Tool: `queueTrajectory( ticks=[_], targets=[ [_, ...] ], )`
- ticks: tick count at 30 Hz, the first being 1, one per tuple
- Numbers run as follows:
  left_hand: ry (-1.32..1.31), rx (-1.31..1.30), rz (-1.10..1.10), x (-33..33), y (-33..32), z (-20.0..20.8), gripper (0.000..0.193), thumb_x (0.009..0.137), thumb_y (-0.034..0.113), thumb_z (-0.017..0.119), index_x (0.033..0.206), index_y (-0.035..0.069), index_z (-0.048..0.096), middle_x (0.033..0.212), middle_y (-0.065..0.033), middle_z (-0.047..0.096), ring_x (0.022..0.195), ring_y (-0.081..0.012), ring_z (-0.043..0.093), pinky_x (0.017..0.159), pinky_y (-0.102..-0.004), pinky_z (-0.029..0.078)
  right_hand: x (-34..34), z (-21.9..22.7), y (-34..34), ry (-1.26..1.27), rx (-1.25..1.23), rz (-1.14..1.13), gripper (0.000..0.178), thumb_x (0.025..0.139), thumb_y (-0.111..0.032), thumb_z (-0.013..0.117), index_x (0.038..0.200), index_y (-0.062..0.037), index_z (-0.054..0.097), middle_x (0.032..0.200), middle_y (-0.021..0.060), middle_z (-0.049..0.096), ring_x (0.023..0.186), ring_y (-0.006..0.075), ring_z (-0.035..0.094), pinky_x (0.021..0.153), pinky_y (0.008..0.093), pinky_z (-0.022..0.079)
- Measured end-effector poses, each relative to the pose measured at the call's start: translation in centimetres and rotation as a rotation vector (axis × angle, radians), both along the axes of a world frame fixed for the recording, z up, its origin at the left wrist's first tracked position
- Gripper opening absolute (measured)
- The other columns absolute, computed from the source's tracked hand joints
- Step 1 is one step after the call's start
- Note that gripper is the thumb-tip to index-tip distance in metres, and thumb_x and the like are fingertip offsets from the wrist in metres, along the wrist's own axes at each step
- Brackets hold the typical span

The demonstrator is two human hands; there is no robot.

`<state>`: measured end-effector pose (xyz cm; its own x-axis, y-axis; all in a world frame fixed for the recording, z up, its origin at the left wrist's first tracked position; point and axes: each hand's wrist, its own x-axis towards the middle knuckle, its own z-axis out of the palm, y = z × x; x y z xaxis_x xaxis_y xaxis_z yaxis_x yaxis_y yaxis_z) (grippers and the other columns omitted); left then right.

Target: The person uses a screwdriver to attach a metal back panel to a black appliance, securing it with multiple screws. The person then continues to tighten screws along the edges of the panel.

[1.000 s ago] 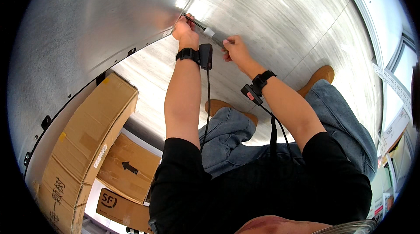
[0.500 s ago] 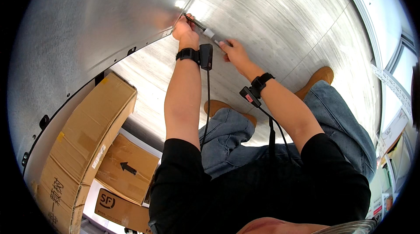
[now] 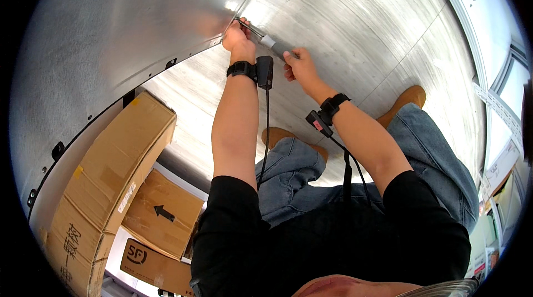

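My right hand [image 3: 298, 65] grips the grey handle of a screwdriver [image 3: 276, 47], whose thin shaft runs up and left to the seam where the metal wall [image 3: 139, 25] meets the metal floor [image 3: 355, 25]. At that seam my left hand [image 3: 237, 35] pinches the tip of the shaft against the wall's lower edge. Both wrists wear black bands with small devices and hanging cables. What the tip touches is hidden by my left fingers.
Brown cardboard boxes [image 3: 105, 186] are stacked at the lower left beside the wall. My legs in blue jeans [image 3: 433, 147] and tan shoes [image 3: 408, 98] rest on the ribbed metal floor. A white frame and shelving [image 3: 499, 113] run along the right edge.
Both hands stay at the seam; the right hand has shifted very slightly on the screwdriver handle. Nothing else has moved.
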<state>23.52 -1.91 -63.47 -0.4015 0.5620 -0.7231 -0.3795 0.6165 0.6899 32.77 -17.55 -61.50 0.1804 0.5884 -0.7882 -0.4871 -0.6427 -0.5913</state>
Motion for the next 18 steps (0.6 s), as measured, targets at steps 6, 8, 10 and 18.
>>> queueTrajectory(
  ticks=[6, 8, 10, 18],
  targets=[
    [-0.031, 0.018, -0.031, -0.4, 0.2, -0.7, 0.010, 0.090, 0.004, 0.049, 0.087, 0.004, 0.058, 0.075, -0.0059, 0.065, 0.059, -0.0127, 0.060, 0.051, -0.0225, 0.041, 0.1, -0.6, 0.1, -0.195, 0.022, 0.136, 0.047, 0.090, -0.036, 0.058, 0.107, 0.0066, 0.047, 0.074, 0.0106, 0.056, 0.056, 0.0168, 0.054, 0.052, 0.0304, 0.046],
    [-0.037, 0.009, -0.030, -0.4, 0.2, -0.9, 0.010, 0.090, 0.004, 0.049, 0.087, 0.004, 0.058, 0.074, -0.0057, 0.065, 0.059, -0.0125, 0.060, 0.050, -0.0226, 0.041, 0.4, 0.2, 0.2, -0.102, -0.013, 0.149, 0.052, 0.089, -0.038, 0.059, 0.114, 0.0064, 0.047, 0.080, 0.0108, 0.057, 0.059, 0.0164, 0.055, 0.055, 0.0296, 0.048],
    [-0.036, 0.002, -0.019, -0.3, 0.2, -0.8, 0.011, 0.090, 0.004, 0.048, 0.086, 0.005, 0.058, 0.074, -0.0054, 0.065, 0.058, -0.0123, 0.059, 0.050, -0.0228, 0.040, 0.7, 0.2, 0.2, -0.002, -0.030, 0.169, 0.055, 0.088, -0.039, 0.059, 0.117, 0.0065, 0.047, 0.083, 0.0110, 0.057, 0.061, 0.0163, 0.055, 0.057, 0.0296, 0.049],
    [-0.034, 0.005, -0.047, -0.4, 0.2, -0.8, 0.012, 0.091, 0.007, 0.048, 0.087, 0.006, 0.059, 0.077, -0.0041, 0.065, 0.063, -0.0124, 0.060, 0.054, -0.0231, 0.041, 0.4, 0.3, 0.3, -0.027, -0.002, 0.129, 0.052, 0.089, -0.042, 0.056, 0.112, 0.0045, 0.050, 0.082, 0.0105, 0.058, 0.061, 0.0166, 0.056, 0.057, 0.0301, 0.049]
  ],
)
